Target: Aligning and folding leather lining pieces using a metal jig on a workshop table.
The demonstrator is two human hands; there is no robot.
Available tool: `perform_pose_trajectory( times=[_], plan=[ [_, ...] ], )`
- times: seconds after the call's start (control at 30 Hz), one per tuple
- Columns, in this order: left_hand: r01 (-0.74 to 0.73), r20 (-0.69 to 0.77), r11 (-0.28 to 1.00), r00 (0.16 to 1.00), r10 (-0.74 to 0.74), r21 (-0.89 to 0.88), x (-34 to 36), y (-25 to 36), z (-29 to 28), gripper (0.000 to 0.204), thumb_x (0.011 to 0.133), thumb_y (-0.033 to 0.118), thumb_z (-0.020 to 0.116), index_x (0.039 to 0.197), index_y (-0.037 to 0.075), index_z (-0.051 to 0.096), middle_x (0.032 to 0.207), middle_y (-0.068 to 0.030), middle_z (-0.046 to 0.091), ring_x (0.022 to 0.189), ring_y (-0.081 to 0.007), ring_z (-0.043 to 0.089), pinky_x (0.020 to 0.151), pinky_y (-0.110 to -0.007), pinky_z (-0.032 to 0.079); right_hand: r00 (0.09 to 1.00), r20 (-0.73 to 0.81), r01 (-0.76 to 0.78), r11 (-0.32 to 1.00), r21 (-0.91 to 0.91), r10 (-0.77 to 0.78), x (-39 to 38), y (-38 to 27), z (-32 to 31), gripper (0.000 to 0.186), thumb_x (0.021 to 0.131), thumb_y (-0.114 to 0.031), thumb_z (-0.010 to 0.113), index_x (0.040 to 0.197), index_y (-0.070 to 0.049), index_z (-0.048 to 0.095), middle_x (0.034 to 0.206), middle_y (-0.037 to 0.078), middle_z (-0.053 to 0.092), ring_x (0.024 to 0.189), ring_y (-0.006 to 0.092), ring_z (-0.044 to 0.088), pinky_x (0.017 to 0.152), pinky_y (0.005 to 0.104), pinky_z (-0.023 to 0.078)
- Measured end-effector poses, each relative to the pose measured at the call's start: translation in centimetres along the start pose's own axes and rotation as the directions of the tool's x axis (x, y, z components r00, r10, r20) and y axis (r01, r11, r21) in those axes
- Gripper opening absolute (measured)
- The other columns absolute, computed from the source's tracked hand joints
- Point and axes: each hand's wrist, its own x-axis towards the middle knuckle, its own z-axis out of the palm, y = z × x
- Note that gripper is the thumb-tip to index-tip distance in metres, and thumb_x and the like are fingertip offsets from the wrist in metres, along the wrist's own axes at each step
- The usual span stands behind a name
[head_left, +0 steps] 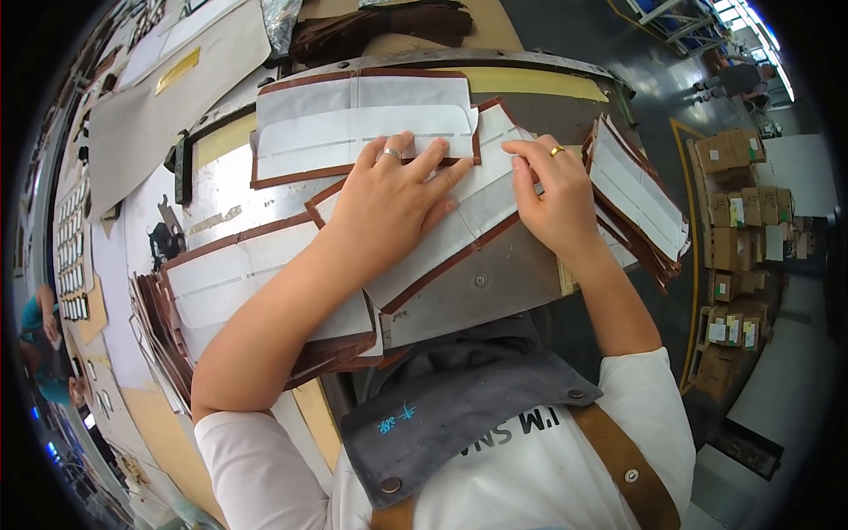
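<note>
Exposure bright and fairly even over the work area; strongest light at upper right, where a glazed strip (768, 44) burns out toward white; floor (565, 35) below it much dimmer; bare metal tabletop (274, 203) gives a soft, pale reflection; clear plastic (281, 22) at top carries small glints; white panels (305, 132) read very light, their thin lines distinct; both hands, left (389, 190) and right (552, 181), in fair focus; fisheye distortion marked, tabletop's far edge bowing, cardboard boxes (733, 150) tilted and softened; teal sleeve (55, 390) at far left small, indistinct; corners fall to black.
</note>
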Motion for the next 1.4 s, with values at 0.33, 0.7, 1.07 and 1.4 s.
perform_pose_trajectory(
  times=[0.33, 0.7, 1.07, 1.4],
  plan=[
    [0.086, -0.040, 0.964, 0.994, -0.099, -0.253, 0.3, -0.2, 0.3, 0.032, 0.082, 0.018, 0.051, 0.113, 0.013, 0.048, 0.113, -0.0059, 0.048, 0.106, -0.0282, 0.042, 0.086, -0.036, 0.036, 0.981, 0.094, 0.177, 0.983, -0.042, -0.172, -0.3, -0.5, 0.7, 0.030, 0.067, 0.001, 0.053, 0.095, -0.009, 0.059, 0.073, 0.003, 0.051, 0.066, 0.0200, 0.049, 0.062, 0.0301, 0.037],
    [0.317, 0.139, 0.865, 0.949, -0.284, -0.390, 0.1, -4.0, -3.5, 0.025, 0.087, 0.019, 0.045, 0.107, 0.004, 0.047, 0.107, -0.0125, 0.052, 0.092, -0.0313, 0.052, 0.078, -0.036, 0.042, 0.988, 0.002, 0.155, 0.987, -0.036, -0.155, 4.9, 1.3, 2.2, 0.021, 0.078, -0.010, 0.050, 0.097, -0.003, 0.056, 0.093, 0.008, 0.058, 0.082, 0.0242, 0.055, 0.071, 0.0344, 0.040],
    [0.444, 0.235, 0.884, 0.852, -0.467, 0.148, -3.2, -7.9, -2.2, 0.042, 0.089, 0.032, 0.037, 0.126, 0.011, 0.035, 0.123, -0.0096, 0.043, 0.116, -0.0272, 0.038, 0.101, -0.044, 0.021, 0.964, 0.214, 0.179, 0.979, -0.095, -0.156, 6.7, 1.2, 5.2, 0.030, 0.086, -0.024, 0.044, 0.104, -0.002, 0.052, 0.114, 0.011, 0.052, 0.104, 0.0268, 0.048, 0.094, 0.0370, 0.035],
    [0.472, 0.139, 0.880, 0.869, -0.474, 0.053, -3.3, -7.6, -0.3, 0.050, 0.089, 0.041, 0.032, 0.132, 0.015, 0.030, 0.138, -0.0080, 0.025, 0.128, -0.0280, 0.020, 0.104, -0.040, 0.016, 0.966, 0.240, 0.115, 0.991, -0.073, -0.094, 6.0, 1.6, 4.7, 0.032, 0.087, -0.025, 0.044, 0.115, -0.009, 0.051, 0.120, 0.011, 0.049, 0.112, 0.0262, 0.044, 0.097, 0.0374, 0.032]
  ],
)
